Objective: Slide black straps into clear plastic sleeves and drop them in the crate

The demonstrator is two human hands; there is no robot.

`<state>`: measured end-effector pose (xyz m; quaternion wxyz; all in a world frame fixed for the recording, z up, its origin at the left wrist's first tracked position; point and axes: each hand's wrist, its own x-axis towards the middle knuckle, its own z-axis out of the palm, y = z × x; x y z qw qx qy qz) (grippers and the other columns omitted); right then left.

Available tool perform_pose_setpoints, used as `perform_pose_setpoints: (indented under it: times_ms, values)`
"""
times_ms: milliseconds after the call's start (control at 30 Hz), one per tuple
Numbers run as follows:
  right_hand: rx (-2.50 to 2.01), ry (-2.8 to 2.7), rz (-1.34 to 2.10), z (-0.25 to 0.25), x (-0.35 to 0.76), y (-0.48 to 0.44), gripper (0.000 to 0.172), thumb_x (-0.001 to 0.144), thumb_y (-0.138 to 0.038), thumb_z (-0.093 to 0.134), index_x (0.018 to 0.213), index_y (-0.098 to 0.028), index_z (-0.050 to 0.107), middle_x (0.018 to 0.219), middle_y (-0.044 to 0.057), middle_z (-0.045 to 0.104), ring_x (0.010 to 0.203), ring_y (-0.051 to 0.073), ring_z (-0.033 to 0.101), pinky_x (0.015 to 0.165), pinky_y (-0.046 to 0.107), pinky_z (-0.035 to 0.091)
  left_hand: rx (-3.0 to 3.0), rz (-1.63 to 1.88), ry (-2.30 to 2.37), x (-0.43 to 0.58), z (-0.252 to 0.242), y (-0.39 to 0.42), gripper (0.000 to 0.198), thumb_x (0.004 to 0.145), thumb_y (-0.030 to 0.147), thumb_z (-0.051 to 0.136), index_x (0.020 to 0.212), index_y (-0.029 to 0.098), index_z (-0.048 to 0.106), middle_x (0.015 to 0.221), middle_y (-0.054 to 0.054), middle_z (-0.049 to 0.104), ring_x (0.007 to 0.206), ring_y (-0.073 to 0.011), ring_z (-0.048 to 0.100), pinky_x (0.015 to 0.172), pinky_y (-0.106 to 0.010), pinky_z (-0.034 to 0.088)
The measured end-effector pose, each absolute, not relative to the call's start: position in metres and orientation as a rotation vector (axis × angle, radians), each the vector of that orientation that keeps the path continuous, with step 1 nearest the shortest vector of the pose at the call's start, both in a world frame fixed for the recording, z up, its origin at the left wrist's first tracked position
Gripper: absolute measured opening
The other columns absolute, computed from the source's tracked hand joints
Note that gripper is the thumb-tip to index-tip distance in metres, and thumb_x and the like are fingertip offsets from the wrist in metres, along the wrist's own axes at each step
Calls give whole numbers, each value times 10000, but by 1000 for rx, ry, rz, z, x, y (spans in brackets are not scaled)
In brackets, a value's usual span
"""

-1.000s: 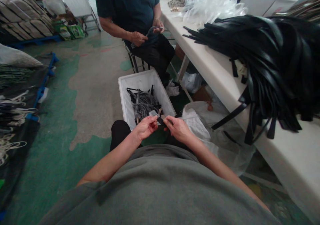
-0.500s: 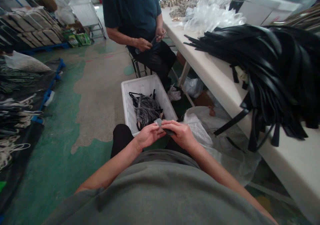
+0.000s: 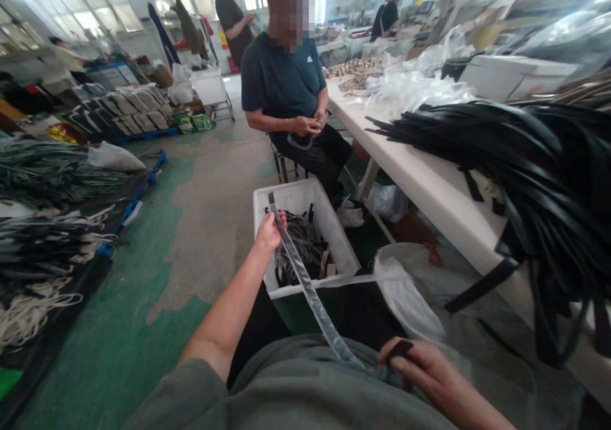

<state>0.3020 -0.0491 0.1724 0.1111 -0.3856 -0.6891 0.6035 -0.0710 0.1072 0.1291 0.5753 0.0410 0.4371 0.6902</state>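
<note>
A long grey strap (image 3: 310, 290) with a shiny, wrinkled surface runs slantwise across my lap. Its far end is pinched in my left hand (image 3: 270, 231), with a dark tip sticking out past the fingers. At the near end my right hand (image 3: 424, 369) is closed on the strap beside my belly, where a dark end piece shows at the thumb. Beneath my left hand, a white plastic bin (image 3: 341, 245) holds a tangle of black and grey straps (image 3: 300, 239).
A long white table (image 3: 415, 169) on the right bears a heap of black straps (image 3: 525, 156) hanging over its edge. A co-worker (image 3: 286, 80) sits beyond the bin, handling a dark strip. White sacking (image 3: 405, 296) lies under the table. Bundles of cords (image 3: 42, 239) fill the left floor.
My hands were together over the bin; now they are far apart with the strap stretched between them. The left reached forward, the right drew back. The view has tilted up.
</note>
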Motion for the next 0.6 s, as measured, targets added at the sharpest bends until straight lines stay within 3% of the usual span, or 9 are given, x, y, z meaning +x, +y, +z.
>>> perform_pose_setpoints:
  times_ms: [67,167,300,467,600]
  values:
    - [-1129,-1926,1763,171,284,-39,399,921,-508,458,932,-192,702,856,63,680,645,160,601,564,258,516,271,1522,1016,-56,127,88,155,922,231,529,1011,163,636,666,13,639,508,-72,572,525,-178,465]
    - [-1145,-1788,1616,176,253,-12,373,913,-473,471,992,-186,694,1108,78,678,557,97,559,546,245,508,490,1343,1045,-23,120,47,277,820,322,681,1034,149,648,687,3,641,513,-74,564,519,-175,457]
    - [-1140,-1662,1512,182,220,28,331,865,-413,515,1031,-194,700,1342,75,571,625,84,595,514,212,500,682,1222,1105,13,119,5,371,784,431,697,1037,163,656,735,-14,667,562,-94,583,571,-196,474]
    - [-964,-1685,1537,189,200,49,346,855,-425,525,1005,-178,716,1291,72,610,826,150,651,540,201,508,876,1042,1071,22,134,-7,315,796,408,686,999,167,695,812,-27,686,714,-139,608,700,-223,488]
    - [-935,-1956,1419,203,197,46,320,877,-409,523,990,-189,727,1111,61,696,901,188,646,614,223,514,894,1108,972,26,155,-6,387,692,259,789,1058,189,686,992,-41,697,933,-195,617,845,-246,462]
